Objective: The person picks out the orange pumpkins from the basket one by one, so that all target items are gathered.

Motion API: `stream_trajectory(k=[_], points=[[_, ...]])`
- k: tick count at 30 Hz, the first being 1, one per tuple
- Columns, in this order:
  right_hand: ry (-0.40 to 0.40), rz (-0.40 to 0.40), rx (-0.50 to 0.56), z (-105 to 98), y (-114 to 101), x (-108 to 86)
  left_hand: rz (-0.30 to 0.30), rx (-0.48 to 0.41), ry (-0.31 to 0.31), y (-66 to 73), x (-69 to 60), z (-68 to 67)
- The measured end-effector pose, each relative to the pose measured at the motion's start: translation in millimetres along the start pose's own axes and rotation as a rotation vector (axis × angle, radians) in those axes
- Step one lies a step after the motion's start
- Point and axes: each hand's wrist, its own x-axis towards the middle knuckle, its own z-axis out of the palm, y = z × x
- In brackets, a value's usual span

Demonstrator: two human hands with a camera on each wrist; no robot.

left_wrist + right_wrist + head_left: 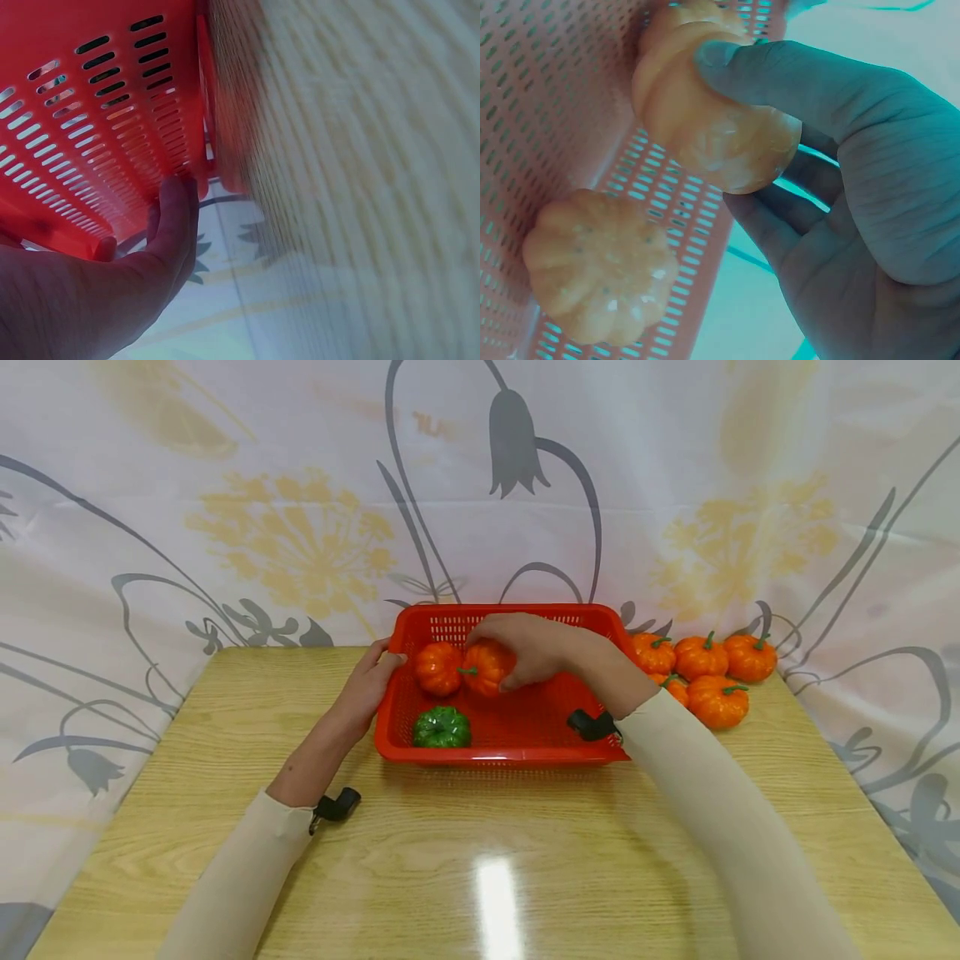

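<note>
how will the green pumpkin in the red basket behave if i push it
The green pumpkin may be slippery: its skin shines. Being rounded, it could roll, though its ribs might make that bumpy. The walls of the red basket would likely stop it.

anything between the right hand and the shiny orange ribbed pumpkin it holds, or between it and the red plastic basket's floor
Nothing visible: the right hand grips the shiny orange ribbed pumpkin, and no object shows beneath it in the red plastic basket; another orange pumpkin sits close on its left.
</note>
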Motion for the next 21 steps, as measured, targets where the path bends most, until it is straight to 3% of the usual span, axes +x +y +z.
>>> stream_trajectory(k=[7, 21], points=[[0.057, -0.030, 0.037, -8.9, -8.5, -18.1, -0.001, 0.003, 0.003, 0.7, 1.0, 0.2], [0.267, -0.044, 0.095, -7.6, -10.0, -58.8, -0.004, 0.007, 0.007, 0.7, 0.5, 0.3]])
